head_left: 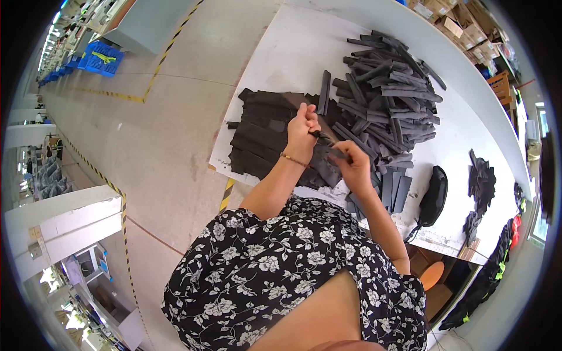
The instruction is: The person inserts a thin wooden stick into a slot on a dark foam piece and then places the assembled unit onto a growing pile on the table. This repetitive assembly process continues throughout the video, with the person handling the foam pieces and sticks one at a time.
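Note:
My left hand (302,130), with a beaded bracelet at its wrist, is closed in a fist around a dark grey fabric strip (325,140). The fingers of my right hand (355,166) pinch the same strip lower down, so it spans the short gap between the hands. Beneath and left of them lie flat, overlapping dark fabric pieces (257,131) in rows. A large heap of rolled or folded dark grey strips (392,88) is piled beyond my right hand. A blurred brownish shape shows just above my left fist; I cannot make out what it is.
A black pouch-like object (434,196) lies right on the white table (293,41), with a smaller dark fabric bundle (481,184) farther right. Flat grey strips (396,188) lie near my right forearm. A raised white panel (468,88) bounds the table. A blue crate (100,58) sits on the floor.

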{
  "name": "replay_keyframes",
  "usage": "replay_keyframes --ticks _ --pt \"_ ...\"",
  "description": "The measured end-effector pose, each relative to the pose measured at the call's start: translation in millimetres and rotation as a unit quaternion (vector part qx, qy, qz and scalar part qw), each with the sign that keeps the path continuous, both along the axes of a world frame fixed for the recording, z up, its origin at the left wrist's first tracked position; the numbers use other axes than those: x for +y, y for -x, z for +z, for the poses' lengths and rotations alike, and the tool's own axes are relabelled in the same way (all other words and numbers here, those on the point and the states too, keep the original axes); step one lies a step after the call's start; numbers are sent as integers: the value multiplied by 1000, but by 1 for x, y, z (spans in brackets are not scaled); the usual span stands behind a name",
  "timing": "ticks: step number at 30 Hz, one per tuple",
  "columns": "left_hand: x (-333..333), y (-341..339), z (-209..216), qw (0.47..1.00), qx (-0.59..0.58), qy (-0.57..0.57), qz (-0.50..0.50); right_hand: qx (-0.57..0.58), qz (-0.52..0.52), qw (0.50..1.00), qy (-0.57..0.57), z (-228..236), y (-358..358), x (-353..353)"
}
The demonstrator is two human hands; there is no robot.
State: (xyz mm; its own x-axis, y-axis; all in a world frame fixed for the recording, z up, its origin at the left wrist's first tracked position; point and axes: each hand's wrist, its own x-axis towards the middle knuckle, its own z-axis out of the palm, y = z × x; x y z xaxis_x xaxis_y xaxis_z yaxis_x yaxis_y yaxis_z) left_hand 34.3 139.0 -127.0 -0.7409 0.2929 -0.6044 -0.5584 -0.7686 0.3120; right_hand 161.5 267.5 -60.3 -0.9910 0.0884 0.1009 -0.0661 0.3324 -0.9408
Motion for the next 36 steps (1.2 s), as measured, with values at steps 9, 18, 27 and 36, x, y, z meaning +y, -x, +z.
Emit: replay_keyframes --ticks 9,18,27,36 --pt "8 -48 61 807 338 158 -457 -33 -174 981 82 24 34 37" --pt "-12 -91 19 811 410 195 -368 -16 -215 961 176 76 75 107" --pt "10 -23 78 873 422 119 -216 -115 -67 964 231 49 41 42" --pt "21 -33 61 853 440 250 -126 -150 -65 975 152 29 30 35"
